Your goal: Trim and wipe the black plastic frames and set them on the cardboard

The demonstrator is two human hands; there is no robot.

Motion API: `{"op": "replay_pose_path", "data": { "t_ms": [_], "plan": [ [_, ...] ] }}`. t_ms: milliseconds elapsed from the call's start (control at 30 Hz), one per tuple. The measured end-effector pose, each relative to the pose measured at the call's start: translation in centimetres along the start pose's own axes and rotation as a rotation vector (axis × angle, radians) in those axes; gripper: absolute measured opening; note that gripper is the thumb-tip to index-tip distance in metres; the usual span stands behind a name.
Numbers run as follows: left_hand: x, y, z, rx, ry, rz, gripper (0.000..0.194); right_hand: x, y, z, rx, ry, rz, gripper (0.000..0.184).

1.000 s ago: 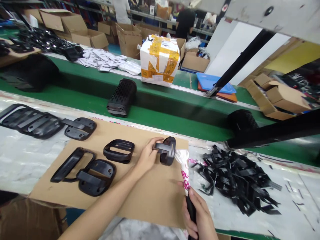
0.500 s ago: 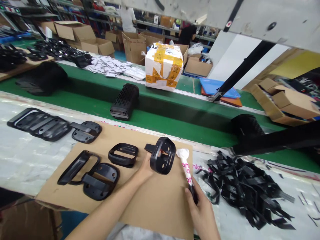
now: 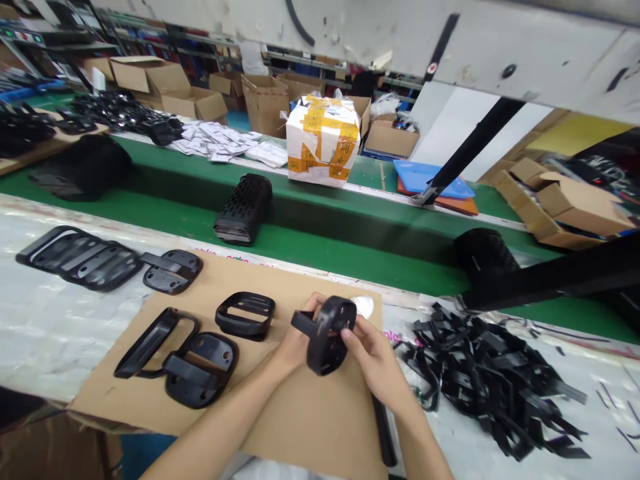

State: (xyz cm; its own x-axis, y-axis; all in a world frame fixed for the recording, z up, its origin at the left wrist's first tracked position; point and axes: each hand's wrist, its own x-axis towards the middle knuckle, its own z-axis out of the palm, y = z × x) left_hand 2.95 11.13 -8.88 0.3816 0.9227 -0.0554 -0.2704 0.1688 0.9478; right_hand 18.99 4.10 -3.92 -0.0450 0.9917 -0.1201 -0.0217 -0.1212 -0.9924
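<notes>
My left hand [image 3: 299, 337] grips a black plastic bracket [image 3: 325, 350] from behind, its oval holed plate tilted upright above the cardboard. At the plate's right side, the thumb and fingers of my right hand [image 3: 373, 353] close on the same bracket; the fingertips are partly hidden. A mallet-like tool with a white-wrapped head [image 3: 365, 306] and a black handle [image 3: 383, 430] lies under my right hand, its middle hidden. To the left on the cardboard sit an oval black frame [image 3: 245, 315], a rectangular black frame [image 3: 150, 343] and another black bracket [image 3: 201, 369].
Several black plates [image 3: 83, 257] lie at the left of the cardboard sheet [image 3: 310, 427]. A heap of black strips and clips [image 3: 490, 380] spreads to the right. Beyond runs a green belt [image 3: 310, 243] carrying a perforated black housing [image 3: 245, 209]. A taped white box [image 3: 323, 140] stands behind it.
My right hand has let go of the white-wrapped tool, which now lies on the cardboard, and moved left to the bracket. The bracket has turned and shifted slightly down; the camera view has tilted a little.
</notes>
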Motion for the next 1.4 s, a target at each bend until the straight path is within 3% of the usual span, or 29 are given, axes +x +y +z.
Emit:
{"op": "replay_pose_path", "data": {
  "t_ms": [133,300,567,767,933,1067,1167,1400],
  "plan": [
    [0.0,0.2,-0.2,0.136,-0.012,0.094,0.034,2.8,0.7,-0.3,-0.055,0.029,-0.176,0.021],
    [0.5,0.3,-0.3,0.233,0.016,0.163,0.025,3.8,3.2,-1.1,-0.256,0.169,-0.336,0.03],
    [1.1,0.1,0.4,0.116,0.035,0.03,0.029,2.8,4.8,-0.8,-0.347,0.363,-0.469,0.027],
    [1.8,0.3,-0.1,-0.089,0.019,-0.133,0.05,2.8,4.8,-1.4,-0.397,0.457,-0.472,0.026],
    [1.3,1.3,-0.3,-0.134,-0.023,-0.19,0.056,3.0,4.1,-0.9,-0.181,0.398,-0.289,0.037],
    [1.0,1.6,-0.1,-0.055,0.039,-0.058,0.051,3.2,3.4,-0.2,0.364,0.24,0.07,0.057],
    [1.0,1.8,-0.1,-0.012,0.078,0.008,0.04,3.3,3.7,-0.3,0.703,0.057,0.332,0.053],
    [1.3,1.5,-0.6,-0.22,-0.045,-0.091,0.051,3.4,5.2,-0.4,0.848,-0.088,0.498,0.043]
  ]
}}
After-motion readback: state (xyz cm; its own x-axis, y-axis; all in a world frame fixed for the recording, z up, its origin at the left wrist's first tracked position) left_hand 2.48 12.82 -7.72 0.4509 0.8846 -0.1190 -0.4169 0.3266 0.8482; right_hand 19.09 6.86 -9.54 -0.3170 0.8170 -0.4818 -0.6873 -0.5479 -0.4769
